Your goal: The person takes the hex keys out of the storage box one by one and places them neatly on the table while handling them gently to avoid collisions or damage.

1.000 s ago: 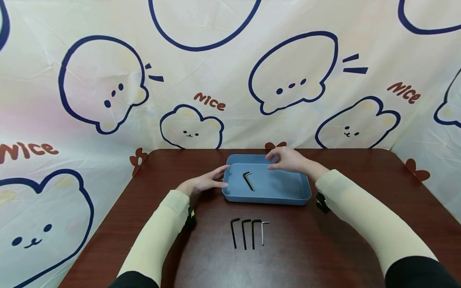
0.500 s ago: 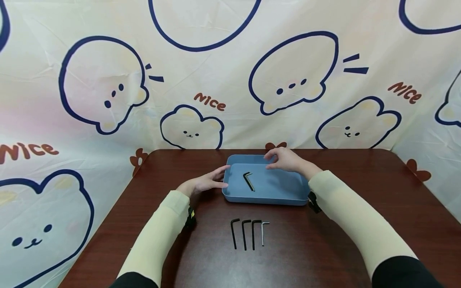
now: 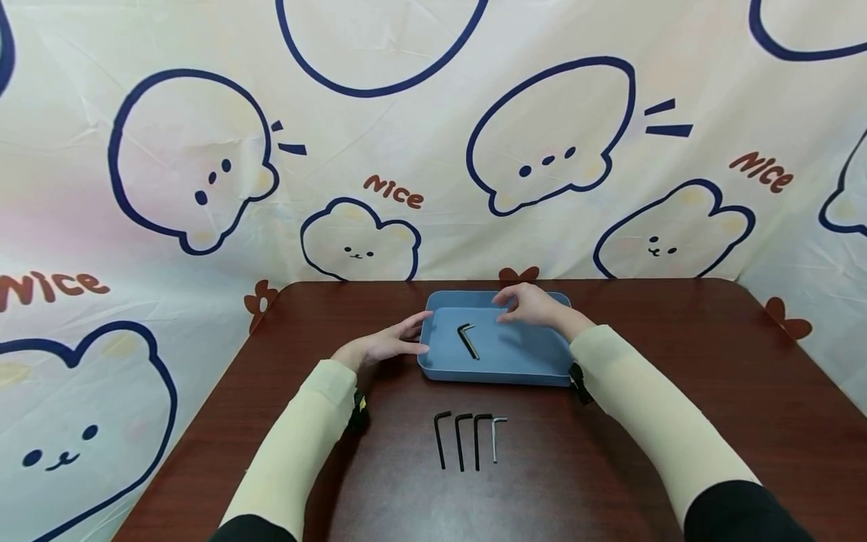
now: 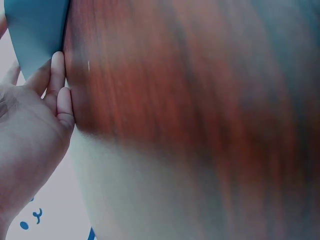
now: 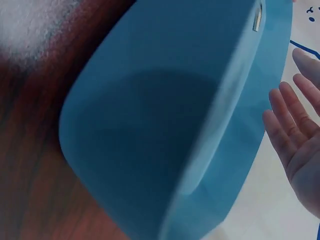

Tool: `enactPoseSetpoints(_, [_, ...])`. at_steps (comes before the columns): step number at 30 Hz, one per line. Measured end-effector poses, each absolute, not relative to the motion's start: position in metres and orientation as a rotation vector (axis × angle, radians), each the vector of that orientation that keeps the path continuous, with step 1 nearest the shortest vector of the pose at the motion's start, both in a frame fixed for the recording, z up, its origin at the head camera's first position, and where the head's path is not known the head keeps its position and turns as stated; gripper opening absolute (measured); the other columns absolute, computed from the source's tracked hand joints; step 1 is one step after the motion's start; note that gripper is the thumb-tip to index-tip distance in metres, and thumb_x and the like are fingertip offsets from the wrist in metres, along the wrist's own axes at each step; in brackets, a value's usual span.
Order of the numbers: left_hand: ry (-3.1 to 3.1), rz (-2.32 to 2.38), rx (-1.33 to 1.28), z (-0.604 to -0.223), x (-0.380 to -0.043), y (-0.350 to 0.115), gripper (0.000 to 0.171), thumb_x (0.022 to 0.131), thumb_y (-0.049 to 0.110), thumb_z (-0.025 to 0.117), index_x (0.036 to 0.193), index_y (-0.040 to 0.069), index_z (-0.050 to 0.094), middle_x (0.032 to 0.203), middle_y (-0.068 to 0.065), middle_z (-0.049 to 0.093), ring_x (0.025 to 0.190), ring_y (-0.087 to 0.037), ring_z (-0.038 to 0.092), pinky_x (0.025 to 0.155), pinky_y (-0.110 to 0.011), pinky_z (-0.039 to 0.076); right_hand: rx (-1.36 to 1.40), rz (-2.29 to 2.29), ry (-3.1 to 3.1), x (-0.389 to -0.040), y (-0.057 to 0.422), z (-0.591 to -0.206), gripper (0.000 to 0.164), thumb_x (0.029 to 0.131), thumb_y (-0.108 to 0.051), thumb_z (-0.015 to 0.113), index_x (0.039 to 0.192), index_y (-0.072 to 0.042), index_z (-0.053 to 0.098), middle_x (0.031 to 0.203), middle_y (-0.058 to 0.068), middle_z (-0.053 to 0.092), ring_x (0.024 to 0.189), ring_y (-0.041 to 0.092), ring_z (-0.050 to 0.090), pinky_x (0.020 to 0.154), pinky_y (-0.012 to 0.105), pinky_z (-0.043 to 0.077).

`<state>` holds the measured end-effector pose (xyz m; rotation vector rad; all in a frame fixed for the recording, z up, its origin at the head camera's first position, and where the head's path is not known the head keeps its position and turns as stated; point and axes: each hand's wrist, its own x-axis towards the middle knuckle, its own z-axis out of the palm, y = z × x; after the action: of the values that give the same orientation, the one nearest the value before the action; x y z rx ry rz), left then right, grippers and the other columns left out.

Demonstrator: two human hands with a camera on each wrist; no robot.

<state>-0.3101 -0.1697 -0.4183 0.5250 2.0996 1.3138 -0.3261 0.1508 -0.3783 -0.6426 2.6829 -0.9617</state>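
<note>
A blue rectangular tray (image 3: pixel 535 354) sits near the back of the table. My left hand (image 3: pixel 379 346) rests against the tray's left end, thumb and fingers extended along its wall; the left wrist view shows the fingers touching the tray side (image 4: pixel 40 30). Over the tray's back right part hovers my right hand (image 3: pixel 535 307), fingers loosely bent, nothing between them. In the right wrist view that hand (image 5: pixel 300 135) appears with its fingers apart. Inside the tray, left of the middle, lie dark and shiny L-shaped hex keys (image 3: pixel 469 343), close together; their exact number is unclear.
In front of the tray, three black hex keys (image 3: pixel 459 444) and a silver hex key (image 3: pixel 494 443) lie in a row on the dark wood table (image 3: pixel 379 489). A printed cloth (image 3: pixel 447 150) hangs behind the table.
My right hand has shifted slightly left and a little nearer over the tray, its forearm swinging left too. The left hand, tray and hex keys stay put.
</note>
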Motion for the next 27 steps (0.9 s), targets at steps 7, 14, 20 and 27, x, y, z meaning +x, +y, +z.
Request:
enactPoseSetpoints(7, [2.096, 1.32, 0.52, -0.42, -0.31, -0.171, 0.077, 0.097, 0.017, 0.061, 0.157, 0.022, 0.014, 0.161, -0.013, 0.01, 0.145, -0.033, 0.015, 0.113, -0.056, 0.013, -0.662, -0.976, 2.658, -0.326, 0.148, -0.388, 0.042, 0.089, -0.01, 0.072, 0.127, 0.002, 0.06, 0.121, 0.019, 0.06, 0.103, 0.029, 0.063, 0.086, 0.041, 0.051])
enactPoseSetpoints(14, [2.099, 1.314, 0.521, -0.42, -0.312, -0.171, 0.076, 0.097, 0.018, 0.061, 0.157, 0.022, 0.015, 0.161, -0.012, 0.01, 0.145, -0.033, 0.014, 0.112, -0.057, 0.013, -0.687, -0.961, 2.655, -0.326, 0.144, -0.396, 0.041, 0.088, -0.01, 0.072, 0.126, 0.001, 0.061, 0.118, 0.016, 0.061, 0.104, 0.029, 0.062, 0.087, 0.041, 0.051])
enactPoseSetpoints(20, [2.1, 1.314, 0.516, -0.42, -0.312, -0.171, 0.075, 0.097, 0.018, 0.061, 0.157, 0.022, 0.015, 0.161, -0.012, 0.01, 0.145, -0.032, 0.014, 0.112, -0.057, 0.012, -0.701, -0.967, 2.641, -0.326, 0.14, -0.402, 0.041, 0.088, -0.008, 0.072, 0.126, 0.001, 0.061, 0.119, 0.016, 0.061, 0.107, 0.03, 0.06, 0.086, 0.04, 0.051])
enactPoseSetpoints(27, [2.093, 1.314, 0.505, -0.419, -0.312, -0.17, 0.075, 0.097, 0.018, 0.061, 0.157, 0.024, 0.015, 0.161, -0.011, 0.011, 0.145, -0.031, 0.015, 0.113, -0.056, 0.012, -0.748, -0.929, 2.642, -0.327, 0.13, -0.407, 0.038, 0.087, -0.008, 0.073, 0.123, 0.0, 0.064, 0.121, 0.015, 0.062, 0.107, 0.03, 0.06, 0.083, 0.038, 0.052])
